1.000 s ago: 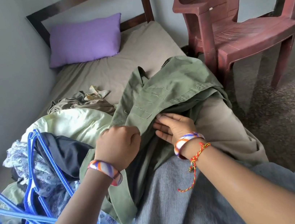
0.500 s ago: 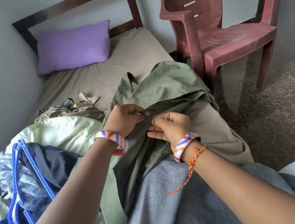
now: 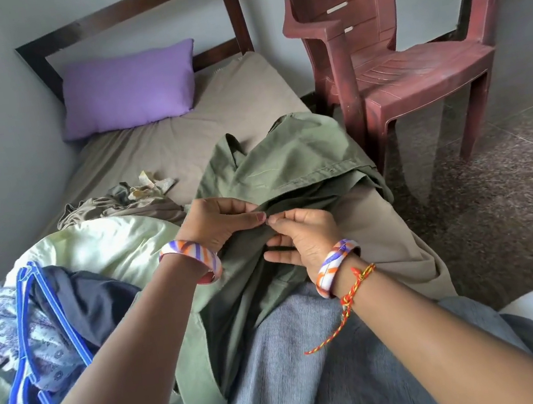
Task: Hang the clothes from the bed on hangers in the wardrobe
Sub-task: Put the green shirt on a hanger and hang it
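The olive-green cotton shirt [image 3: 291,171] lies spread across the brown-sheeted bed [image 3: 181,138] and over my lap, front placket up, so I can work along its opening. My left hand [image 3: 216,222] pinches one edge of the placket between thumb and forefinger, and my right hand [image 3: 304,237] pinches the facing edge just beside it, fingertips almost meeting. I judge I am dealing with a button here, though the button itself is hidden under my fingers. Both grips are closed on the cloth, keeping the two edges taut and lined up.

Left of the shirt lies the rest of the heap: a pale green satin garment [image 3: 100,249], a dark navy garment [image 3: 91,302] and a blue-printed white cloth [image 3: 1,321], with the blue plastic hangers [image 3: 27,338] on top, within reach for the next piece. Beyond the shirt sits a purple pillow [image 3: 129,87]; to its right, a maroon plastic chair [image 3: 400,46] stands on the floor.
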The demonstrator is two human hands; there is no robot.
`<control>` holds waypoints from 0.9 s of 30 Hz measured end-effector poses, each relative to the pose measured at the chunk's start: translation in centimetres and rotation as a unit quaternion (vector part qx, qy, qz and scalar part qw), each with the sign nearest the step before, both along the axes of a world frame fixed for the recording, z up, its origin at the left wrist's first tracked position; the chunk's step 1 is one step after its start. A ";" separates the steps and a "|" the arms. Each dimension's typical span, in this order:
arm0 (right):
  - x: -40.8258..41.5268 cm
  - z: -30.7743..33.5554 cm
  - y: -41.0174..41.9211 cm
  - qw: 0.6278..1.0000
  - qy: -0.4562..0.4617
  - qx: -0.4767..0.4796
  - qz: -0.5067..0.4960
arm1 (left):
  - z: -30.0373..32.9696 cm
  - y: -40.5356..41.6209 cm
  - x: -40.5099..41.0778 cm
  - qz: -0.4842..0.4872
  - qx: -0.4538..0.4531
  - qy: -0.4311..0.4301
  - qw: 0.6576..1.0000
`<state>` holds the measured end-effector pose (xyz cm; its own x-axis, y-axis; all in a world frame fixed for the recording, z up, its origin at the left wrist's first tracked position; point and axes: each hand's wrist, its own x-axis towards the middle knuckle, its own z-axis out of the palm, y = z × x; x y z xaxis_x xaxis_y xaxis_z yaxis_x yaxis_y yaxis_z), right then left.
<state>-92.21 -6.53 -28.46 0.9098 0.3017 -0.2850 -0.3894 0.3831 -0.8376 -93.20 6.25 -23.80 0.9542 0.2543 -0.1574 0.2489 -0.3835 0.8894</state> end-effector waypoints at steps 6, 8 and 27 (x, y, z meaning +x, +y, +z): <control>0.1 -0.4 0.1 0.989 -0.048 -0.137 0.027 | -0.2 0.1 0.4 0.034 -0.020 -0.072 0.997; 0.5 -0.8 0.4 0.968 -0.107 -0.227 0.003 | -0.1 0.2 0.6 0.013 0.137 -0.113 0.984; 0.9 0.8 0.9 0.997 -0.042 -0.055 -0.035 | 0.3 -1.5 -0.5 -0.055 0.297 -0.183 0.936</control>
<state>-91.33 -5.66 -27.68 0.9494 0.2083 -0.2351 -0.2922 0.3109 -0.9044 -93.72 4.76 -23.49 0.9421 0.0904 0.3229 -0.1005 -0.8426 0.5292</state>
